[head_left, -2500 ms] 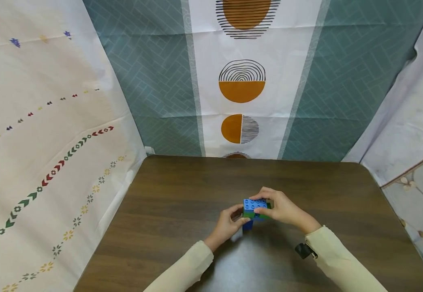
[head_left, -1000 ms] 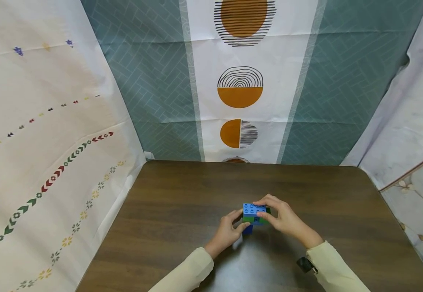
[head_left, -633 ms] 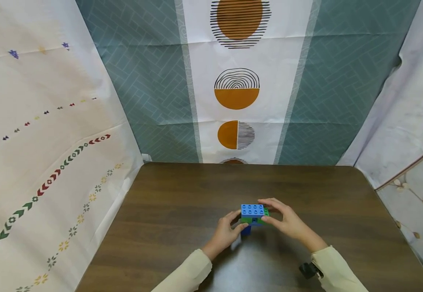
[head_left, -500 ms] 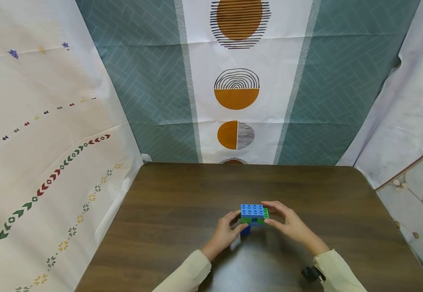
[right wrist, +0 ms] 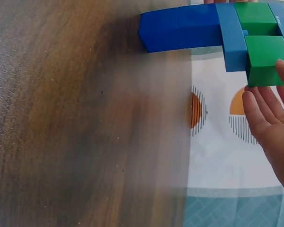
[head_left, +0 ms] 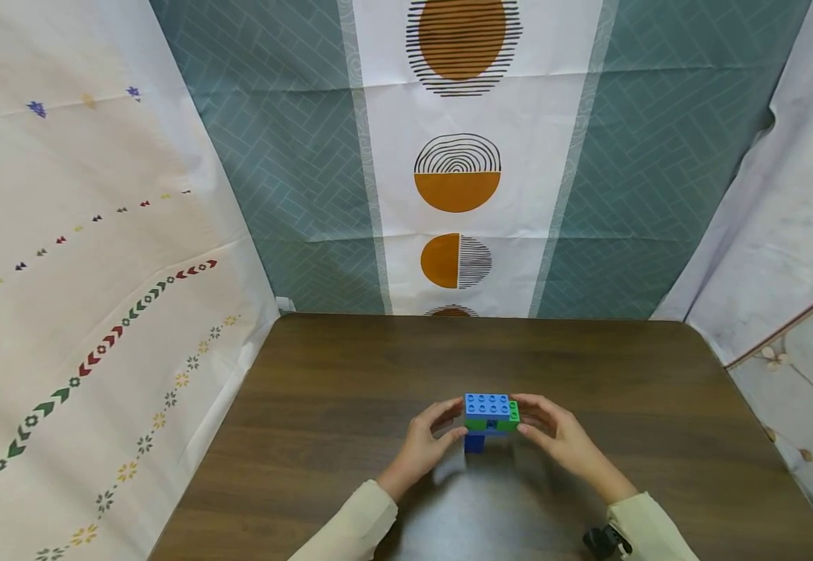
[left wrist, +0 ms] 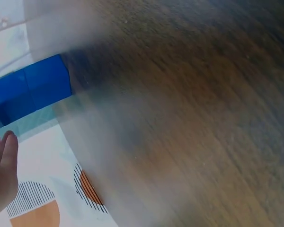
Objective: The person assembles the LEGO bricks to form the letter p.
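A small toy brick structure (head_left: pixel 487 403) stands on the table. Its top brick is light blue and studded, over a green layer, with a dark blue column (right wrist: pixel 180 29) beneath its left part. A green brick (right wrist: pixel 266 59) juts from the right end. My right hand (head_left: pixel 566 440) has its thumb and fingers at opposite faces of that green brick, pinching it lightly. My left hand (head_left: pixel 420 446) is at the left end, fingers extended, thumb tip at the brick edge. In the left wrist view its fingers (left wrist: pixel 8 151) lie apart from the column; the upper bricks are out of frame.
The brown wooden table (head_left: pixel 336 374) reaches back to a teal and white patterned curtain (head_left: pixel 459 257). Patterned cloth hangs at the left (head_left: pixel 98 234) and right (head_left: pixel 785 234). A small black device (head_left: pixel 603 539) sits at the right sleeve.
My right hand has slid right, off the light blue top brick to the green end brick. My left thumb has drawn back to the left edge. The structure stays in place.
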